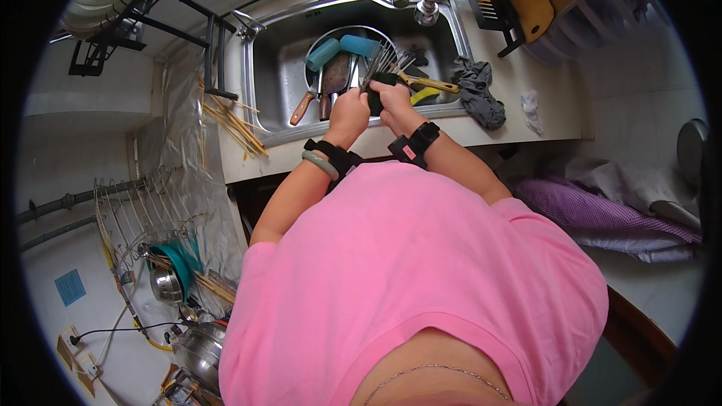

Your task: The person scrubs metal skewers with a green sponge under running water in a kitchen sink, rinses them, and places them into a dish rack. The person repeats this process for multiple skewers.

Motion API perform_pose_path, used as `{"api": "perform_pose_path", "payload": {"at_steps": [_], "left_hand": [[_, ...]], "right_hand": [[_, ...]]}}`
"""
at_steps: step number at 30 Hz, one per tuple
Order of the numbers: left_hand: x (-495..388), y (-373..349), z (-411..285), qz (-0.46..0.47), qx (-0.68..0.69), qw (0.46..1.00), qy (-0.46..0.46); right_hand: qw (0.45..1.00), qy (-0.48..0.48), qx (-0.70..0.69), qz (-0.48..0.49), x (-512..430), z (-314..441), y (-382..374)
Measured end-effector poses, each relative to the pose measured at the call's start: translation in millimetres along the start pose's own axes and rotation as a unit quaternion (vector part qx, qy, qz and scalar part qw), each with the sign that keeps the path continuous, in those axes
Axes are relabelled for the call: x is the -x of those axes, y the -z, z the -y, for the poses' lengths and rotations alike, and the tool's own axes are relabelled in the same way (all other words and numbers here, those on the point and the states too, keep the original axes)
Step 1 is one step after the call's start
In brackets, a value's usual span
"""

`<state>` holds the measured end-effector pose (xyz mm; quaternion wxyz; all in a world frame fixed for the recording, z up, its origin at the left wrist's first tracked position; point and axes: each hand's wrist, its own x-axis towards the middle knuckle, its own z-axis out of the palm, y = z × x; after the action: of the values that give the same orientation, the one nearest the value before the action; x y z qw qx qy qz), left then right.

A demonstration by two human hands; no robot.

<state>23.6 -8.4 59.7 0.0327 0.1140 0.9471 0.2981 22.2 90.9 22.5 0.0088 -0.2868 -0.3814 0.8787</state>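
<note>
Over the front of a stainless steel sink (279,76), my left hand (348,115) and my right hand (396,102) hold a bundle of thin metal sticks (381,59) between them. A dark green scouring pad (374,102) is pressed against the bundle, mostly under my right fingers. Behind my hands a round metal basin (311,45) stands in the sink. It holds two blue-green cups (323,54) and several knives, one with a brown wooden handle (302,108). Right of my right hand lie a yellow-handled tool (437,85) and a yellow-green object (425,96).
A grey cloth (482,93) hangs over the sink's right edge. Wooden chopsticks (234,127) lie on the counter at left, below a black rack (210,53). Faucets (428,3) rise behind the sink. A cutting board (530,8) stands at back right.
</note>
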Motion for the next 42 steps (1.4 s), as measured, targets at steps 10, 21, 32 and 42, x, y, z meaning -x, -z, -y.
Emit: {"api": "perform_pose_path", "payload": {"at_steps": [10,21,32,42], "left_hand": [[-4.3,4.9,2.9,0.045,0.021,0.999,0.022],[-19.1,0.8,6.6,0.016,0.032,0.999,-0.023],[-27.7,6.9,-2.1,0.101,0.272,0.957,0.031],[-29.7,10.3,-6.9,0.152,0.343,0.924,0.081]], "right_hand": [[0.998,0.017,0.065,0.017,4.8,1.8,-2.1],[0.994,0.082,0.060,0.048,3.3,10.0,-5.9],[0.961,-0.042,-0.195,0.194,-12.9,46.0,15.5],[0.940,-0.073,-0.178,0.281,3.8,57.2,18.5]]}}
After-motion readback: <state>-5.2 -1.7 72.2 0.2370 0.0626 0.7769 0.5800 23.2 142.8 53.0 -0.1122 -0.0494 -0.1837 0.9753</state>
